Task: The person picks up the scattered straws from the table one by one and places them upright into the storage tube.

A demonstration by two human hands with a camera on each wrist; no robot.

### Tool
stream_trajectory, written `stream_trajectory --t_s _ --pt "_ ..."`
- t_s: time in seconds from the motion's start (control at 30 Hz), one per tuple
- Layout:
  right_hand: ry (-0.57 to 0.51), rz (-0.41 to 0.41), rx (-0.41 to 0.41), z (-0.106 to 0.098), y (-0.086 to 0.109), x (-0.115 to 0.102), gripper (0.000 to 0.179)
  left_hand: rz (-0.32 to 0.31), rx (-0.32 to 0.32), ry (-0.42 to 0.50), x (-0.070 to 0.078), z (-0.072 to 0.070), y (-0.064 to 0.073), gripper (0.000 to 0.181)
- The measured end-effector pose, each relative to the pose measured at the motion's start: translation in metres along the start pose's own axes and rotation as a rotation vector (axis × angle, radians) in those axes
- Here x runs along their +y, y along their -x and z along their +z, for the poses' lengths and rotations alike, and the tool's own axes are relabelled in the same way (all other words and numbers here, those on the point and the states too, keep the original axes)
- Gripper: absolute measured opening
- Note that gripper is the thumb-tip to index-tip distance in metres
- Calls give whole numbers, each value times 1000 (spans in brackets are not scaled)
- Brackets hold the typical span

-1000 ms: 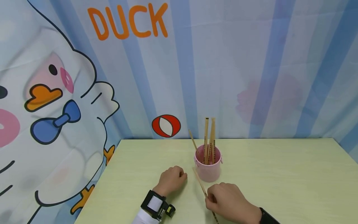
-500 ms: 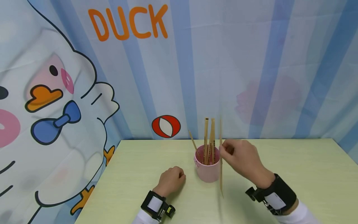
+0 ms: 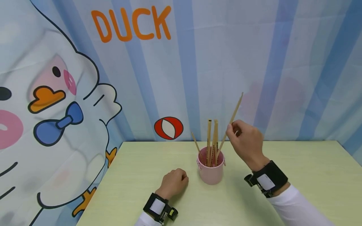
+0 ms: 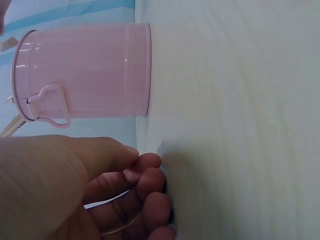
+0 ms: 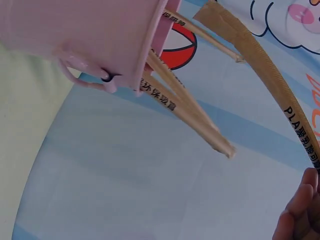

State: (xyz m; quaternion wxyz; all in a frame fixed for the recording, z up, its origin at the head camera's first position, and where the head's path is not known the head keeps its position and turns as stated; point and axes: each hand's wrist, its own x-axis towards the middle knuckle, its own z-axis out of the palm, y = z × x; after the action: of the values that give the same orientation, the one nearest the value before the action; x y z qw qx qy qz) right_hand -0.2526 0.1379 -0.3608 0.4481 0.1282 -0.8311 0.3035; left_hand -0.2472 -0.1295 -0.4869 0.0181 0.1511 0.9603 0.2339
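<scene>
My right hand (image 3: 247, 139) pinches a paper-wrapped drinking straw (image 3: 236, 108) behind and right of the pink bucket (image 3: 210, 174). The straw slants down left, and its lower end overlaps the bucket's mouth in the head view. In the right wrist view that wrapped straw (image 5: 270, 75) bears dark print, and its flat end shows just past the bucket's rim. Several other wrapped straws (image 3: 209, 135) stand in the bucket, one leaning left. My left hand (image 3: 173, 182) rests on the table, left of the bucket, fingers loosely curled around nothing; the left wrist view shows its fingertips (image 4: 150, 182) by the tabletop.
The pale yellow table (image 3: 297, 182) ends at a striped blue curtain (image 3: 226, 62) printed with a duck. A small looped handle (image 4: 52, 105) sticks out from the bucket's side.
My right hand has risen from the table's front to beside the bucket, then higher, carrying the straw. The straw now tilts with its lower end toward the bucket. My left hand stays put.
</scene>
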Motion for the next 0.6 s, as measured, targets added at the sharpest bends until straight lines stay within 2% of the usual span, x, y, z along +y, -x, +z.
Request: stream_trajectory --t_s 0.23,0.47,0.6 --pt "33 38 -42 21 7 13 15 -1 0 -4 1 -1 -1 23" --pt "63 75 -161 37 23 17 17 7 10 -8 2 -2 2 24" --pt "86 101 -264 41 31 15 20 15 15 -4 1 -1 2 24"
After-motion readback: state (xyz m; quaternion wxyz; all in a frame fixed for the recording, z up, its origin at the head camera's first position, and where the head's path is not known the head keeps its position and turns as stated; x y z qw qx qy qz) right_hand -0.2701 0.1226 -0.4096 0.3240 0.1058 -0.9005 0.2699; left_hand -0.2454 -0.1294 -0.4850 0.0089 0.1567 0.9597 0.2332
